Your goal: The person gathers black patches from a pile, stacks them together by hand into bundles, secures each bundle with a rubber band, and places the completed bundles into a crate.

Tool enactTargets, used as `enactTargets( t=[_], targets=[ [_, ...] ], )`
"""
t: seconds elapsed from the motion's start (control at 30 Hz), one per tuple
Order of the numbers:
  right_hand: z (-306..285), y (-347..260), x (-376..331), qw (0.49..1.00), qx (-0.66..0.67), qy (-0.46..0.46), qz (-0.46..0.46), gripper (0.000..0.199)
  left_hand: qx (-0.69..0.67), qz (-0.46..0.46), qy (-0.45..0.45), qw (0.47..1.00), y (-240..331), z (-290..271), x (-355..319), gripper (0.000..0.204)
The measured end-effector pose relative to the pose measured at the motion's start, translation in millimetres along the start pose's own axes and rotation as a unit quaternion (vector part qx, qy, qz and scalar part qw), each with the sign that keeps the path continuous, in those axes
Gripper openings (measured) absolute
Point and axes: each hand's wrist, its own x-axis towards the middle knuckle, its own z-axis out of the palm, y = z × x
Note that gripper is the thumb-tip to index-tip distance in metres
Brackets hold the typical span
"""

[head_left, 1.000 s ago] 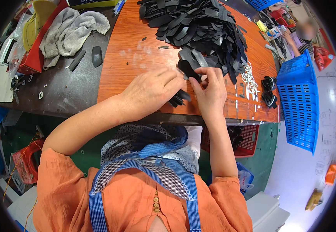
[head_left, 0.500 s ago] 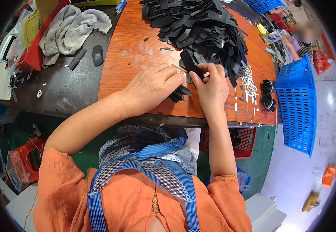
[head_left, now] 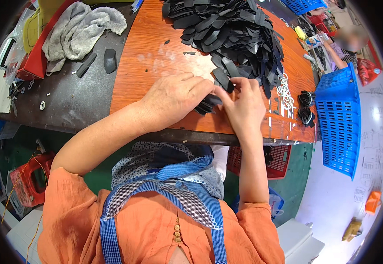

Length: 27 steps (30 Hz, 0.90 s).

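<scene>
My left hand (head_left: 173, 97) and my right hand (head_left: 243, 107) meet over the orange wooden table (head_left: 147, 75). Together their fingertips pinch a flat black strip piece (head_left: 221, 79) at the near edge of a big pile of black strips (head_left: 231, 31). Under my left palm lies a small stack of black pieces (head_left: 207, 104). Both hands have fingers closed on the strip.
A blue plastic basket (head_left: 337, 119) stands at the right, with white loops (head_left: 284, 94) and dark round parts (head_left: 306, 105) beside it. Grey cloth (head_left: 74, 31) and small black parts (head_left: 110, 59) lie on the dark surface to the left. A red crate (head_left: 275, 160) sits under the table.
Both hands have stayed at the pile's near edge. The black piece between the fingers has been turned and shifted slightly; the head view has tilted a little.
</scene>
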Motion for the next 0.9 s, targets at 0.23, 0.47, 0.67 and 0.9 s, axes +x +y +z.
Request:
enactTargets(
  t=[0.23, 0.47, 0.67, 0.9],
  targets=[
    [3.2, 1.8, 3.1, 0.999, 0.016, -0.022, -0.019, 0.034, -0.013, 0.014, -0.024, 1.0, -5.0, -0.6, -3.1, 0.026],
    [-18.1, 2.9, 17.3, 0.986, 0.078, -0.144, 0.021, 0.03, -0.027, -0.011, -0.04, 0.999, 3.3, -5.8, 1.9, 0.027],
    [-8.9, 3.1, 10.7, 0.983, 0.104, -0.148, -0.034, 0.024, 0.005, 0.083, 0.054, 0.995, -6.8, 10.1, 21.8, 0.03],
    [-14.2, 23.8, 37.1, 0.996, 0.073, -0.036, 0.02, 0.034, -0.018, 0.007, -0.103, 0.995, -8.0, 7.9, 18.4, 0.036]
  ],
)
